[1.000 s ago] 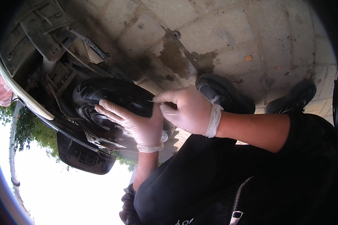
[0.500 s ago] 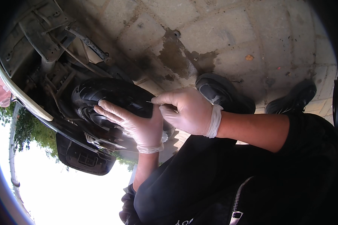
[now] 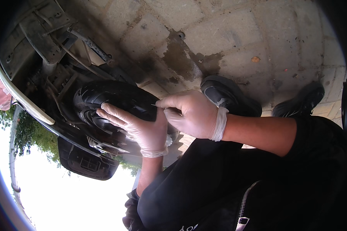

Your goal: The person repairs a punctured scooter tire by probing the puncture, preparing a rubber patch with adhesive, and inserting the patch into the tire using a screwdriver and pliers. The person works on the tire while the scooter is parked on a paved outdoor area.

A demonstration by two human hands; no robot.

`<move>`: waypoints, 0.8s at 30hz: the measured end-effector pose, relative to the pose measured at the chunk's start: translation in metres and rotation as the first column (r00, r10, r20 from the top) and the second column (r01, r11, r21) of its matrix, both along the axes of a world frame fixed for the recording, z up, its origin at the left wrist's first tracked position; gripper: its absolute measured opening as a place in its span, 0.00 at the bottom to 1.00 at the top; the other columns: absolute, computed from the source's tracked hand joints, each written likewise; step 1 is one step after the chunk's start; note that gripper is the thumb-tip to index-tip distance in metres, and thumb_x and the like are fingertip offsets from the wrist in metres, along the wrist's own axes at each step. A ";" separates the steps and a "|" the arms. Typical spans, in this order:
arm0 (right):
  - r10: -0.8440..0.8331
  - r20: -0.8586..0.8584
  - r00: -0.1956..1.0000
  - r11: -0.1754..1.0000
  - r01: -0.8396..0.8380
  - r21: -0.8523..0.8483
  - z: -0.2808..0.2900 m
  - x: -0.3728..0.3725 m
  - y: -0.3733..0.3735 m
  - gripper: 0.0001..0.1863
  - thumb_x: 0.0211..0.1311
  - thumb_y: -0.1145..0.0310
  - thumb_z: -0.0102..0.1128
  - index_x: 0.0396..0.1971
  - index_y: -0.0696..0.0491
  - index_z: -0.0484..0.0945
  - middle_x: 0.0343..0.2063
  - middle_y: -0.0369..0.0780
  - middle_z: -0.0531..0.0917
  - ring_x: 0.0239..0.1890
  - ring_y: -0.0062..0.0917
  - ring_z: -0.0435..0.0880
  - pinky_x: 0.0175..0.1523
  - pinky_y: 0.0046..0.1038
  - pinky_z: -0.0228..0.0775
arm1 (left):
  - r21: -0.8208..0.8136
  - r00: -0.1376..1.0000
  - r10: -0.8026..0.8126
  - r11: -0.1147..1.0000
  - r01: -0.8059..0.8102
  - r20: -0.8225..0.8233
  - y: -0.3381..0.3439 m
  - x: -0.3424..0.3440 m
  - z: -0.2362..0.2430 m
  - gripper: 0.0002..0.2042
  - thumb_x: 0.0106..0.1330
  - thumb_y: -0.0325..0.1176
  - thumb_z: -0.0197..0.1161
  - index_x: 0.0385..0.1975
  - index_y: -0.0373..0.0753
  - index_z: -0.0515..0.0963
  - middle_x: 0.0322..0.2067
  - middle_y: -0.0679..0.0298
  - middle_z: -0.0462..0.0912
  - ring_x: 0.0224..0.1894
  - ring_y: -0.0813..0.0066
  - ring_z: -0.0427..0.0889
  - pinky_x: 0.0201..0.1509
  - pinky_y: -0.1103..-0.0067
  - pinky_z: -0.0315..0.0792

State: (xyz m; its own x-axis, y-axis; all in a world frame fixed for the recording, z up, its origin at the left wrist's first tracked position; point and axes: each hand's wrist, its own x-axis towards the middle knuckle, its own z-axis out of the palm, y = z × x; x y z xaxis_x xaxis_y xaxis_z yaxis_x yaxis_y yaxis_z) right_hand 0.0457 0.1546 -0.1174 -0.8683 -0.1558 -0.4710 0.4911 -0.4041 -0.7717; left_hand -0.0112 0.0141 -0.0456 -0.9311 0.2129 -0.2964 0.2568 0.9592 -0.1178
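A black rubber tyre (image 3: 121,90) on a small wheel lies tilted under a vehicle's bodywork. My left hand (image 3: 144,133), in a thin translucent glove, lies against the tyre and wheel with its fingers stretched out. Close beside its thumb, my gloved right hand (image 3: 194,115) is closed in a pinch at the tyre's near edge. From the pinching fingertips pokes the end of a thin pale pin-like piece (image 3: 153,104); the rest of it is hidden in the hand.
Grimy frame parts and a metal rod (image 3: 88,42) stand at the far left. A black plastic panel (image 3: 88,159) hangs below the wheel. My black shoes (image 3: 229,96) rest on stone paving (image 3: 239,34) with a damp patch (image 3: 179,57).
Both hands stay in the same places. Slightly less of the thin pale piece shows beyond my right fingertips.
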 end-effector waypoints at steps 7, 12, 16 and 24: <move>-0.008 -0.005 1.000 0.998 0.008 0.055 -0.002 -0.007 0.003 0.11 0.59 0.71 0.59 0.38 0.58 0.85 0.27 0.48 0.86 0.32 0.41 0.87 0.41 0.37 0.79 | 0.015 1.000 0.014 1.000 -0.014 0.002 0.000 0.000 -0.001 0.64 0.52 0.39 0.78 0.76 0.36 0.29 0.75 0.39 0.25 0.78 0.41 0.25 0.77 0.51 0.35; -0.049 0.204 0.978 0.988 0.078 -0.137 0.002 -0.012 0.000 0.08 0.59 0.75 0.61 0.36 0.60 0.84 0.31 0.47 0.87 0.30 0.39 0.87 0.36 0.30 0.79 | -0.040 0.999 -0.007 0.999 0.005 -0.050 0.006 0.002 -0.001 0.60 0.49 0.38 0.75 0.75 0.29 0.35 0.74 0.34 0.35 0.77 0.32 0.38 0.74 0.50 0.50; 0.087 -0.086 0.992 0.990 -0.077 0.115 -0.005 -0.018 0.007 0.06 0.57 0.74 0.62 0.33 0.58 0.83 0.27 0.44 0.86 0.27 0.39 0.86 0.33 0.31 0.78 | -0.040 0.997 -0.014 0.999 0.011 -0.077 0.006 0.000 -0.003 0.61 0.48 0.39 0.75 0.75 0.30 0.36 0.75 0.35 0.36 0.76 0.33 0.39 0.75 0.51 0.50; 0.584 -0.486 0.650 0.761 -0.231 0.606 -0.017 -0.038 0.029 0.07 0.53 0.72 0.62 0.32 0.55 0.83 0.24 0.43 0.84 0.25 0.38 0.85 0.32 0.34 0.78 | -0.021 0.996 -0.014 1.000 0.012 -0.087 0.006 -0.001 -0.004 0.63 0.46 0.42 0.77 0.75 0.29 0.37 0.75 0.35 0.36 0.76 0.32 0.40 0.75 0.50 0.49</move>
